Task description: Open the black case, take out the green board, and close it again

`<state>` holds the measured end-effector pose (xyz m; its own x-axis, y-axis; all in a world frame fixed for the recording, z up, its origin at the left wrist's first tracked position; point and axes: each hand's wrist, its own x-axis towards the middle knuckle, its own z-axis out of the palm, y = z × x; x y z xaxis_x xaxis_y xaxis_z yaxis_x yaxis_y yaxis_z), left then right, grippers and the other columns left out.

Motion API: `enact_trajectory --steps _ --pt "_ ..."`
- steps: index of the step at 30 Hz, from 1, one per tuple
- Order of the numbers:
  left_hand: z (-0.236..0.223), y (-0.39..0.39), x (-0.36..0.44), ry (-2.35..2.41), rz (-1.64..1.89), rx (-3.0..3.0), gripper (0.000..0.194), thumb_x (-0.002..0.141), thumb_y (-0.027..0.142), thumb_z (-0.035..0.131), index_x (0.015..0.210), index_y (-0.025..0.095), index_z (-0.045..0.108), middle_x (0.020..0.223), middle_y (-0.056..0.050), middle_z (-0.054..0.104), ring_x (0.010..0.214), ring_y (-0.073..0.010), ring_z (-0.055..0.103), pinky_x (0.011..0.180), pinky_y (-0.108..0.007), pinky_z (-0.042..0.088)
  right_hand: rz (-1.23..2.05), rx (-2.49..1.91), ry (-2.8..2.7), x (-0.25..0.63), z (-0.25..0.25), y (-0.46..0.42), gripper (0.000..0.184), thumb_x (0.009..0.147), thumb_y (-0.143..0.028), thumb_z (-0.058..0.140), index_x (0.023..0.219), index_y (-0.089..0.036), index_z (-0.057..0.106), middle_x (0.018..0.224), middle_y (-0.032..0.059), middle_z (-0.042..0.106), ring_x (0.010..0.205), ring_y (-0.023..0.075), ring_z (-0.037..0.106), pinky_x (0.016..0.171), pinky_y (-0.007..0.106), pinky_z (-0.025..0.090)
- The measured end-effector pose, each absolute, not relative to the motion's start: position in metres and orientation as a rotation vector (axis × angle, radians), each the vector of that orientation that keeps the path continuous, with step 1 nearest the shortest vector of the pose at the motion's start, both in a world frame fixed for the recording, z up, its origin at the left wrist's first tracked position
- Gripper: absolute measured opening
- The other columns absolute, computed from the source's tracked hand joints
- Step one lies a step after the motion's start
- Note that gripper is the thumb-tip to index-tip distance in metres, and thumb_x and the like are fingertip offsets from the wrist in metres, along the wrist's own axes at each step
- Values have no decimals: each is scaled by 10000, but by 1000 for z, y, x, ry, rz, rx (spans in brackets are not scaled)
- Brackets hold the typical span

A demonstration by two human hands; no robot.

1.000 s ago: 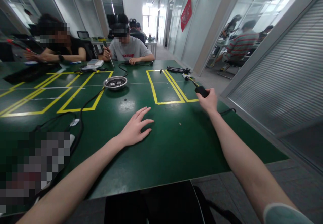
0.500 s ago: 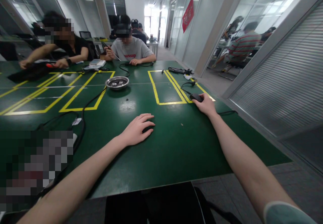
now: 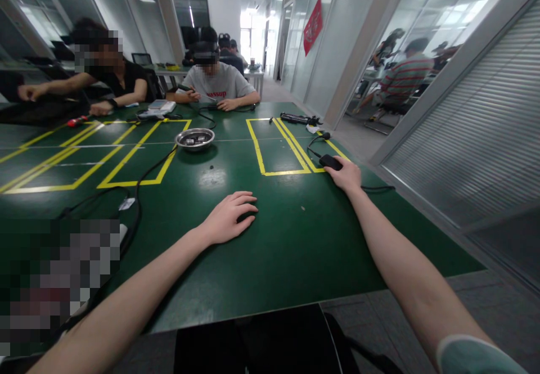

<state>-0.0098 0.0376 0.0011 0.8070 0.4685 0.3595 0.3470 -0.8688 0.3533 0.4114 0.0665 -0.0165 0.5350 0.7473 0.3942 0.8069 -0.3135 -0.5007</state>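
Observation:
My left hand [image 3: 228,217] lies palm down on the green table [image 3: 278,256], fingers apart, and holds nothing. Farther to the right, my right hand [image 3: 347,175] is closed around a small, dark, rounded device [image 3: 330,162], whose exact kind I cannot make out. From its far end a thin black cable [image 3: 311,148] curves up to a small black plug-like piece [image 3: 324,135]. My right palm and fingers partly cover the device. I cannot tell whether it touches the tabletop.
A metal bowl [image 3: 194,148] with small metal parts stands beyond my left hand. Yellow tape [image 3: 287,172] marks rectangles on the table. A folded black tripod-like object [image 3: 298,118] lies at the far right. Two people sit across; a black cable [image 3: 138,211] runs along the left.
My right hand and the dark device have shifted slightly right. My left hand stays in place. The co-worker at left has moved a dark item, and a red-handled object now lies on the table.

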Motion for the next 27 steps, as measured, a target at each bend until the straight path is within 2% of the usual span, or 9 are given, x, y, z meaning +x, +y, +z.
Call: enact_trajectory --steps 6,12,15,19,22,27 --pt "0 38 -10 629 642 2728 185 998 242 591 1102 218 743 1303 -101 721 1353 -285 578 1130 -524 499 -21 -2051 -1330 410 -17 66 494 788 -363 728 1261 -223 754 1158 102 781 1068 333 702 904 433 556" --pt "1 37 -10 623 645 2729 185 999 238 590 1094 206 745 1288 -107 730 1335 -287 592 1117 -520 509 -129 -2208 -1133 409 -19 70 531 805 -377 701 1296 -176 723 1198 170 745 1091 375 685 949 497 539" --pt "1 37 -10 619 654 2724 186 1000 241 585 1087 218 747 1279 -98 734 1328 -279 599 1112 -510 514 -188 -2203 -1100 413 -23 72 576 779 -345 703 1313 -130 706 1262 205 701 1110 375 677 979 492 532" --pt "1 37 -10 617 649 2716 192 1000 242 583 1097 219 746 1274 -98 738 1323 -275 604 1109 -510 516 -190 -2108 -1085 421 -28 75 571 742 -318 700 1284 -138 717 1207 172 714 1093 336 679 995 458 530" --pt "0 38 -10 614 646 2715 193 999 244 583 1097 219 747 1261 -98 743 1309 -275 614 1106 -508 519 -137 -2095 -1001 424 -29 77 509 808 -390 661 1246 -141 732 1127 163 746 1074 338 681 982 464 526" --pt "1 38 -10 622 642 2719 190 997 241 584 1098 217 744 1265 -95 744 1310 -274 615 1110 -503 514 -110 -2127 -913 424 -28 78 459 955 -452 473 1097 -141 779 1076 218 753 1057 378 679 912 470 515"
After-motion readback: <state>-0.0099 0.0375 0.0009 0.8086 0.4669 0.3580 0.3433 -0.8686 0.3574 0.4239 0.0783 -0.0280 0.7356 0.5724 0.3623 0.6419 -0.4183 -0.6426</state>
